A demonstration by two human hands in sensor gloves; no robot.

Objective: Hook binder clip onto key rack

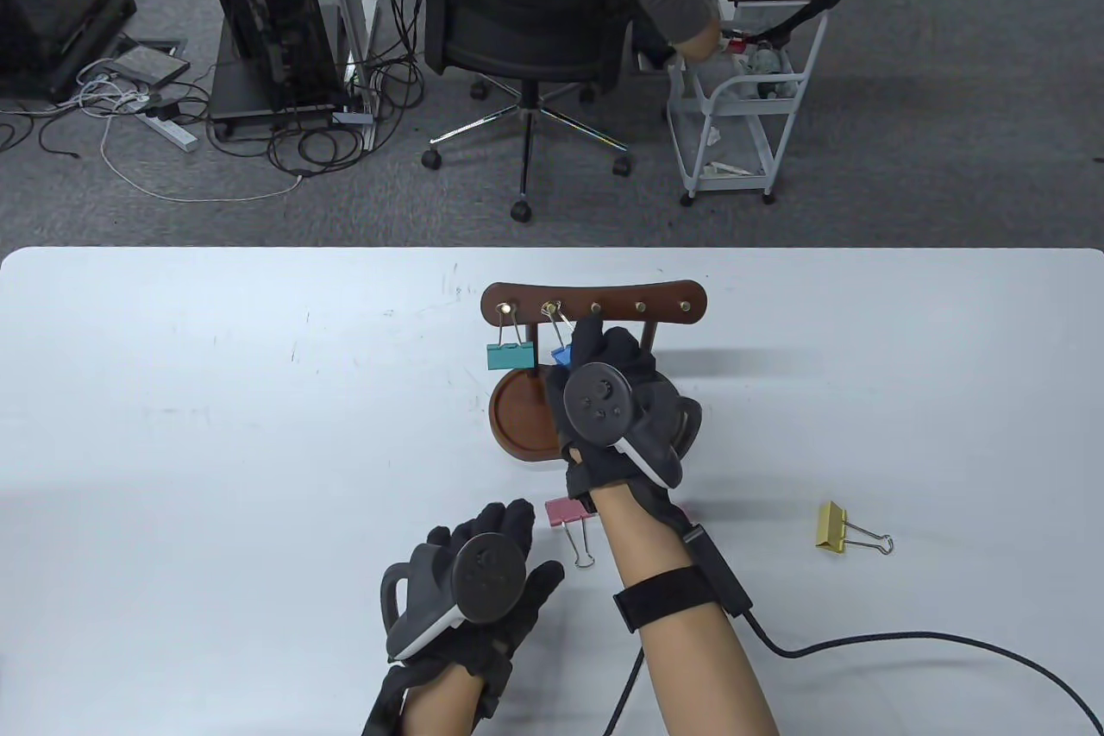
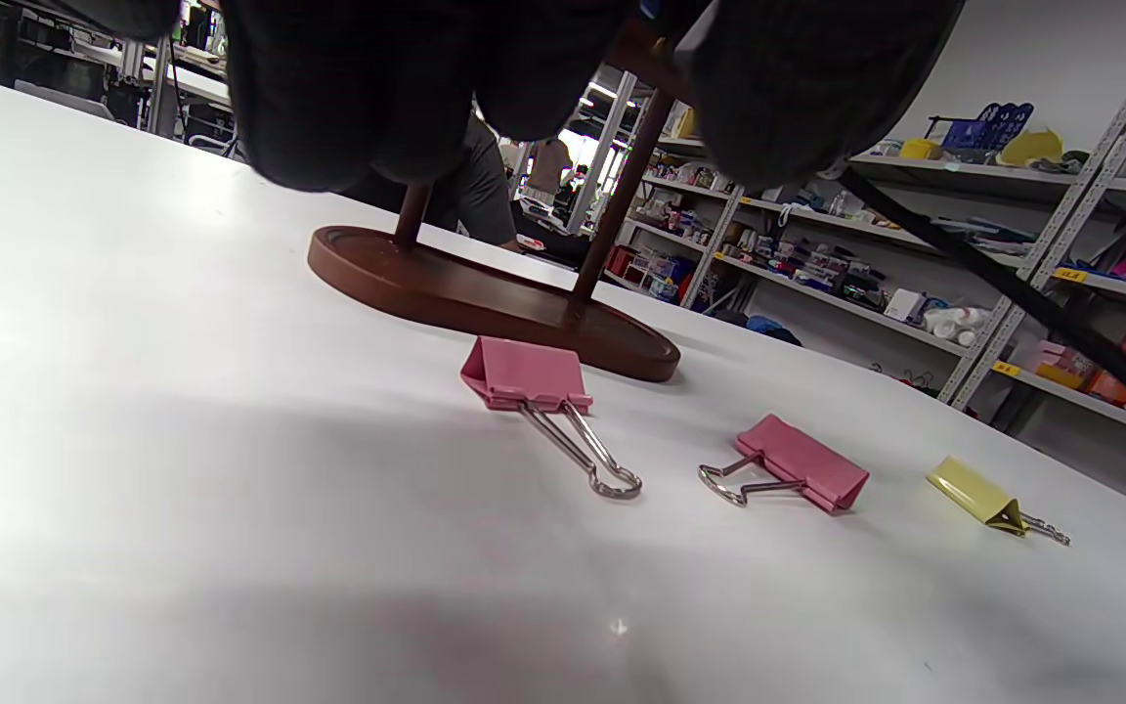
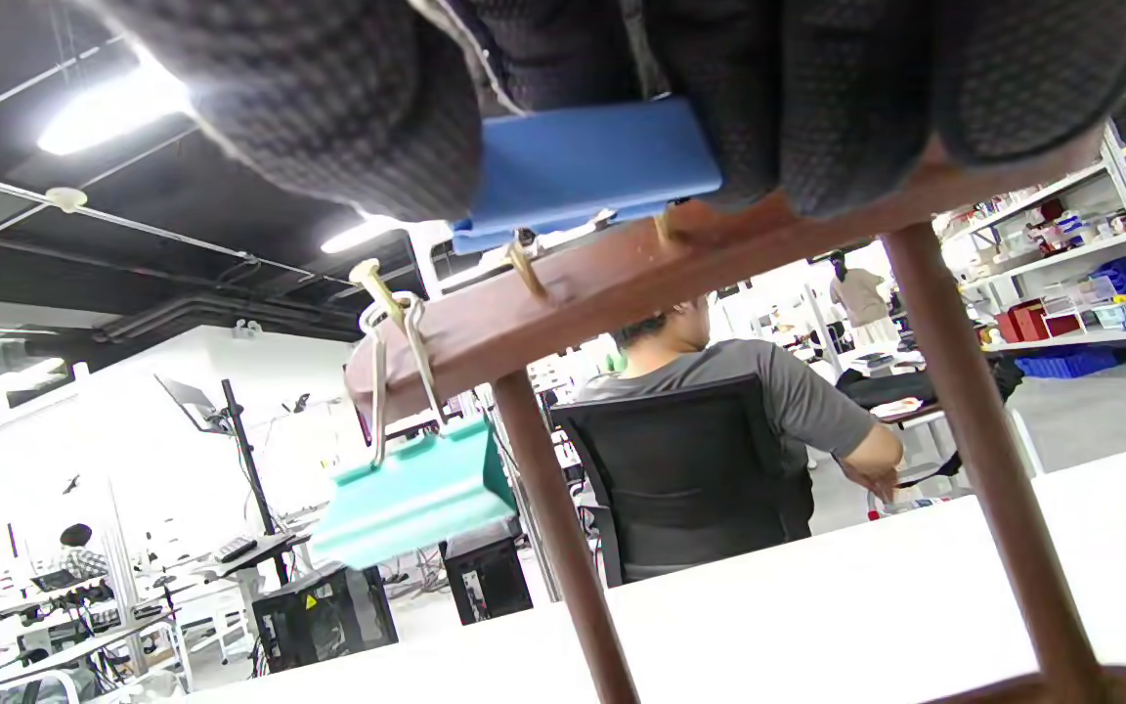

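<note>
Blue binder clip (image 3: 587,161): pinched in right hand's fingers (image 3: 348,108), at second hook of key rack (image 1: 593,303).
Right hand (image 1: 617,408): raised over rack's round base.
Teal clip (image 1: 509,355): hung on first hook.
Left hand (image 1: 470,589): rested on worktop (image 1: 216,425), fingers spread, grasped nothing.
Pink clip (image 1: 569,513), yellow clip (image 1: 835,527): lay on worktop.

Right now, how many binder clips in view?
5. Teal clip hangs on the key rack's first hook; blue clip in the right hand at the second hook; two pink clips and a yellow clip lie on the table.
</note>
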